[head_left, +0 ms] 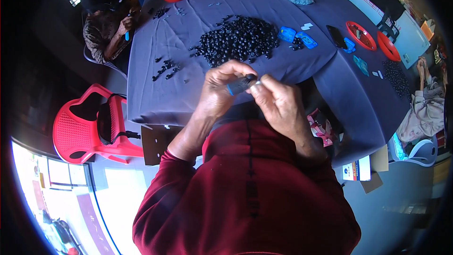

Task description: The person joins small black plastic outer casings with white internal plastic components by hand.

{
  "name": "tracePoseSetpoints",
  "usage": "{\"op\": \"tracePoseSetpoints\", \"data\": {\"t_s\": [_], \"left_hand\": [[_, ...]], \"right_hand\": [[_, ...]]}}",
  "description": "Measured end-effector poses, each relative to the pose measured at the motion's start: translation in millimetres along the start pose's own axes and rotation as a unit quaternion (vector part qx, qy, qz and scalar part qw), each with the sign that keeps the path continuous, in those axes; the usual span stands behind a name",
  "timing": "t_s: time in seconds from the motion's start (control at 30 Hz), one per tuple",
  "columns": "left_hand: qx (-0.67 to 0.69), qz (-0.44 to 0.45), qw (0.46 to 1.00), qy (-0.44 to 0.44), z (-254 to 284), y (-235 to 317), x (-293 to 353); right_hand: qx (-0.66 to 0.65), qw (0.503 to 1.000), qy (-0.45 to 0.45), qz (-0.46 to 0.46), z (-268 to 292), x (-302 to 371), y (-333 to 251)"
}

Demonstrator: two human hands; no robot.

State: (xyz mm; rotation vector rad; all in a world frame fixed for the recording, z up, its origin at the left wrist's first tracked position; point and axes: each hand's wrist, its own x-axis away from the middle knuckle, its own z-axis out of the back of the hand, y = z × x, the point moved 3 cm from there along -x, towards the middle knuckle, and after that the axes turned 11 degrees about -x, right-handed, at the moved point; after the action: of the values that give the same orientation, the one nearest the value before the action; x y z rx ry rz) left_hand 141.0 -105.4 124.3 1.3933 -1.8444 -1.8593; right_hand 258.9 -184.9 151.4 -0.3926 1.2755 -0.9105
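Note:
Both of my hands meet just past the near edge of the cloth-covered table, in front of a heap of small black round parts [238, 40]. Fingers curled, my left hand [218, 89] grips a dark tool with a blue edge [239, 85], whose exact kind I cannot make out. At its tip sits a small black part [250, 77]. My right hand [281, 98] pinches at that same end, where something small and pale shows at the fingertips. The fingers hide most of what is between the two hands.
Scattered black parts [166, 68] lie left of the heap. Blue plastic packs [296, 36] are to its right, near a phone [336, 37] and red bowls [361, 36]. A red chair [89, 125] stands at left. Other people sit at left and right.

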Motion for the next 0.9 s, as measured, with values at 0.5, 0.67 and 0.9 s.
{"op": "tracePoseSetpoints", "data": {"t_s": [0.5, 0.67, 0.9], "left_hand": [[0.297, 0.053, 0.944, -0.133, -18, 0, 1], [0.176, 0.050, 0.981, -0.056, -14, -5, 4], [0.280, 0.069, 0.950, -0.118, -14, -7, 1]], "right_hand": [[-0.227, 0.968, 0.084, -0.066, 3, -2, -10], [-0.092, 0.993, 0.062, -0.050, 7, -2, 1], [-0.172, 0.982, 0.047, -0.065, 5, -4, 11]]}}
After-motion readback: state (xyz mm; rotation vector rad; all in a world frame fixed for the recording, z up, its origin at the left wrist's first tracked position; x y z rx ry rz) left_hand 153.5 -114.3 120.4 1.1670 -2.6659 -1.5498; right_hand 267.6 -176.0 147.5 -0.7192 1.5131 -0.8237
